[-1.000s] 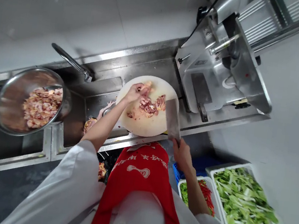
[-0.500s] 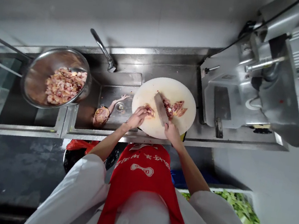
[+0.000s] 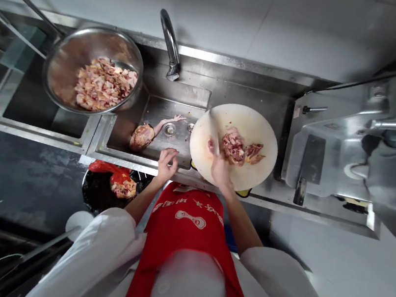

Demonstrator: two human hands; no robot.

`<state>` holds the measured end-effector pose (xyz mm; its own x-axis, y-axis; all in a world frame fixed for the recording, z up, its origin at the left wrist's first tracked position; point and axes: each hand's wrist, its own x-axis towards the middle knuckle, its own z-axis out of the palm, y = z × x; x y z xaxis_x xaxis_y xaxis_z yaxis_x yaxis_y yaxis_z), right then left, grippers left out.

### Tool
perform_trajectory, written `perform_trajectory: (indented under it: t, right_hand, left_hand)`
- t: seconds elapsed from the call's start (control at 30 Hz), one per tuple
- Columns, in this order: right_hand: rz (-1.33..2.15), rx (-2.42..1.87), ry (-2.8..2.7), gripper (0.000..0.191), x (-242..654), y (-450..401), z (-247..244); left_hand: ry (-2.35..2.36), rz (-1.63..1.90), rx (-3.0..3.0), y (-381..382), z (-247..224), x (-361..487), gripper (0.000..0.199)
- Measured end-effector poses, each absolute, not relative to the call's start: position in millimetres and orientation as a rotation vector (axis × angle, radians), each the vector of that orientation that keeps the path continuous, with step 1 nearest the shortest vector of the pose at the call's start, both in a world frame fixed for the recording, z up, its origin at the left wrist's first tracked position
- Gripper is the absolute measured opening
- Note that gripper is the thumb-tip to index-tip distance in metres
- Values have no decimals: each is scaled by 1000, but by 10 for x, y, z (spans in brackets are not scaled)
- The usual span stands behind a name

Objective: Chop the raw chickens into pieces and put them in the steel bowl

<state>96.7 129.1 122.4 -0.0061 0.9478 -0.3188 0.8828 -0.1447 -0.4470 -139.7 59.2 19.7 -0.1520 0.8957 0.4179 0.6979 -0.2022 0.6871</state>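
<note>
My right hand (image 3: 221, 172) is closed around the handle of a cleaver (image 3: 214, 127). Its blade, blurred, points away over the left part of a round white cutting board (image 3: 253, 174). To the right of the blade lies a heap of raw chopped meat (image 3: 233, 146), with a darker piece (image 3: 254, 154) beside it. One small scrap (image 3: 211, 145) is left of the blade. My left hand (image 3: 168, 163) is off the board above the sink's front rim, fingers loosely curved, thumb apart, nothing visible in it. Nearby in the sink (image 3: 153, 151) lies a raw poultry piece with its foot (image 3: 143, 137).
A large steel bowl (image 3: 58, 73) of chopped meat stands at the left. Behind the sink rises a faucet (image 3: 170, 45). A slicing machine (image 3: 333, 164) with another cleaver (image 3: 308, 170) on it is at the right. Below the counter, a black bin (image 3: 97, 190) holds scraps.
My left hand has left the board and moved left to the sink's front edge. The meat it touched is mostly gone from there. The cleaver has shifted left across the board. The view has turned.
</note>
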Motion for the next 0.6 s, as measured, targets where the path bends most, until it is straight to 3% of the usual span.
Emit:
perform_trajectory:
  t: [0.07,0.23,0.43,0.6]
  right_hand:
    - [1054,-2147,-2073,44,916,1267,945]
    - [1140,-2115,-2074,35,1133,1429,614]
    - [1486,-2033,-1574,35,1517,1508,505]
    - [1169,-2092,-1698,37,1583,1492,901]
  left_hand:
    - [1792,1232,1918,750,213,-1274,23]
    - [1511,864,2150,1370,142,-676,26]
    - [1404,621,2258,1575,20,-580,24]
    - [1386,777,2146,1308,47,-811,27]
